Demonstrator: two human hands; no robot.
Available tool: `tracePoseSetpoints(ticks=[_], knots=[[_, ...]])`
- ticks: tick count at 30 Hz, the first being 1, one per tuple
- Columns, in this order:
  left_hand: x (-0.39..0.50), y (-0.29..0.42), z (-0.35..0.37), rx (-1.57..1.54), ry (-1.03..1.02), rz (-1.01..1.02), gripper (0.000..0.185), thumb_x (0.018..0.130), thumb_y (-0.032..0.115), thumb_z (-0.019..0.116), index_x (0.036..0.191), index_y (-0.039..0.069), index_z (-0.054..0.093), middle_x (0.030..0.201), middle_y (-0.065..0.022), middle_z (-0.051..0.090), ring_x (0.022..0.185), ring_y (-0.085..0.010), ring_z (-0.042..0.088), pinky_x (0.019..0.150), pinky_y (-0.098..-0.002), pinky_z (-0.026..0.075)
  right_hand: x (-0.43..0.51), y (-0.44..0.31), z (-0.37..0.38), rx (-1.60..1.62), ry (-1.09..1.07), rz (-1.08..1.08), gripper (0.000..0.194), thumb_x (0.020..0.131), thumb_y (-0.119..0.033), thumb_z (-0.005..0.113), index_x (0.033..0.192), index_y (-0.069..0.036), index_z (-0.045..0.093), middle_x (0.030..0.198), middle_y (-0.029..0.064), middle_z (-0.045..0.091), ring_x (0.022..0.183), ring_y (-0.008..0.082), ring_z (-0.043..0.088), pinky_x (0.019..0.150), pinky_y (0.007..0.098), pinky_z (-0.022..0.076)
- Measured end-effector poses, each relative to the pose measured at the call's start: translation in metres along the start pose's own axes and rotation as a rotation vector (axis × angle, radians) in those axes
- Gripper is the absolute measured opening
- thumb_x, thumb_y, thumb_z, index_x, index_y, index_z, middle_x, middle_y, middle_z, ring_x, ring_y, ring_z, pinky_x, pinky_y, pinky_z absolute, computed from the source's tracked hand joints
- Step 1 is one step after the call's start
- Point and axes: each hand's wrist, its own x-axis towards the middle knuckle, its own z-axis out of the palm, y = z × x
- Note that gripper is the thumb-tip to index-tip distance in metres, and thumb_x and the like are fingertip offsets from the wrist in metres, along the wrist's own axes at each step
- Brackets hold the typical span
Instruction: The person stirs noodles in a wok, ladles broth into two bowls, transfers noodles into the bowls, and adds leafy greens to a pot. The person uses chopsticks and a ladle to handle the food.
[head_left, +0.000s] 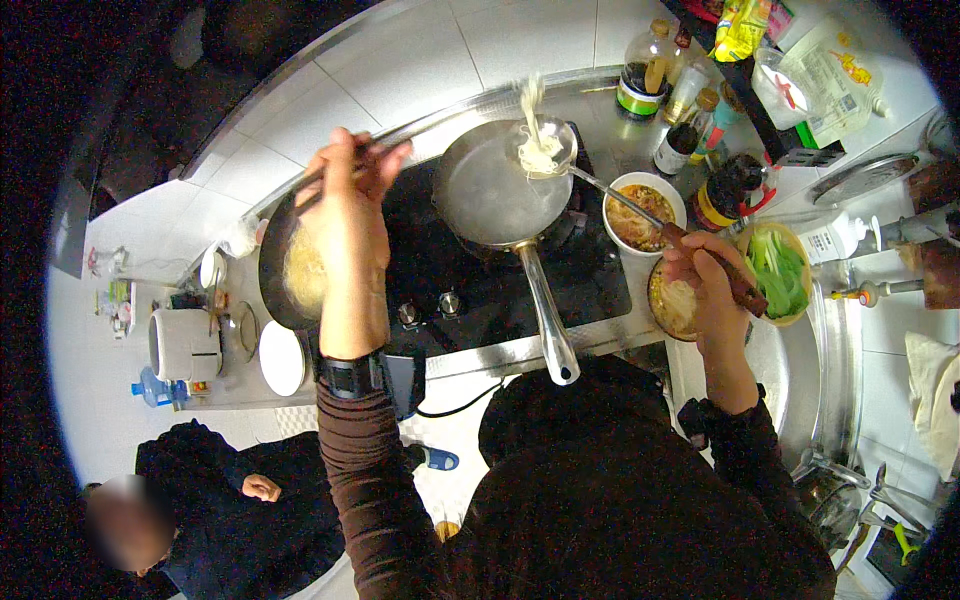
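Observation:
My left hand grips long chopsticks, blurred, their tips near the strand of pale noodles hanging above a skimmer. Around the skimmer's wooden handle my right hand is closed. More noodles lie in the skimmer, over a steaming metal pan on the black cooktop. Partly behind my left forearm, a dark wok holds pale yellow food. A white bowl of reddish broth stands right of the pan; a second bowl with noodles is partly hidden by my right hand.
Leafy greens fill a bowl beside the sink. Bottles of sauce stand at the back right. A white plate and a white cooker are at left. Another person in dark clothes is at lower left.

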Motion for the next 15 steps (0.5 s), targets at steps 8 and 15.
tracePoseSetpoints(ticks=[8,15], knots=[[0.005,-0.047,-0.049,0.477,-0.048,-0.098,0.024,0.091,0.019,0.054,0.091,-0.005,0.059,0.079,-0.0102,0.058,0.065,-0.019,0.061,0.058,-0.0296,0.058,-0.002,-0.019,0.003,0.005,0.028,-0.033,0.017,0.086,-0.01,0.052,0.096,0.002,0.059,0.083,0.0104,0.064,0.074,0.0173,0.063,0.07,0.028,0.0516],[0.003,-0.136,-0.057,0.358,-0.134,-0.272,0.02,0.089,0.011,0.056,0.087,-0.008,0.061,0.076,-0.0117,0.062,0.062,-0.017,0.061,0.055,-0.0282,0.057,-0.001,-0.023,0.004,-0.03,0.019,-0.059,0.018,0.087,-0.011,0.052,0.098,0.002,0.058,0.082,0.0098,0.063,0.073,0.0173,0.062,0.07,0.0286,0.0509]])
